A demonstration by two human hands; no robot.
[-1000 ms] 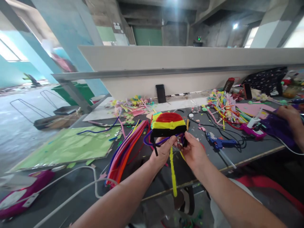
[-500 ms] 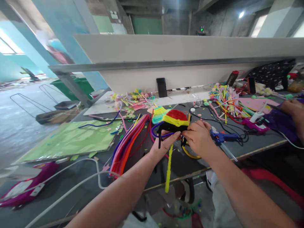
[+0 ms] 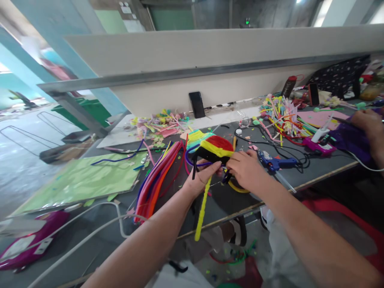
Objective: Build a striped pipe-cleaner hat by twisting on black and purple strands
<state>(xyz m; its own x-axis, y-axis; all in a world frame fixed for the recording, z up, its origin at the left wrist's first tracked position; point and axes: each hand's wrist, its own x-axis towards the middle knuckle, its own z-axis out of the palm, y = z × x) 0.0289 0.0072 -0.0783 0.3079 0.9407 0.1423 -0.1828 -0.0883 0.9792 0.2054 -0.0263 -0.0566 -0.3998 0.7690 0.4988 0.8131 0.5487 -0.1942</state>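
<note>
Between my hands, above the table's front part, is a fuzzy pipe-cleaner piece (image 3: 218, 146) with red, yellow and black bands. My left hand (image 3: 204, 176) is closed on its lower left edge, thumb against the black band. At its right end my right hand (image 3: 244, 168) pinches the black edge with bent fingers; the fingertips are partly hidden. A yellow pipe cleaner (image 3: 203, 212) hangs down beside my left hand. Behind the piece lies a fuzzy yellow and turquoise part (image 3: 198, 137); whether they are joined I cannot tell.
A bundle of coloured pipe cleaners (image 3: 160, 180) lies left of my hands, beside a green sheet (image 3: 81, 176). To the right are a blue glue gun (image 3: 279, 163) and a magenta power strip (image 3: 319, 147). A phone (image 3: 197, 105) leans on the back board. Another person's hand (image 3: 367, 120) is far right.
The whole view has shifted, so the table items sit slightly left and higher or lower. Both hands keep their hold on the banded piece, and the hanging yellow pipe cleaner slants more to the left.
</note>
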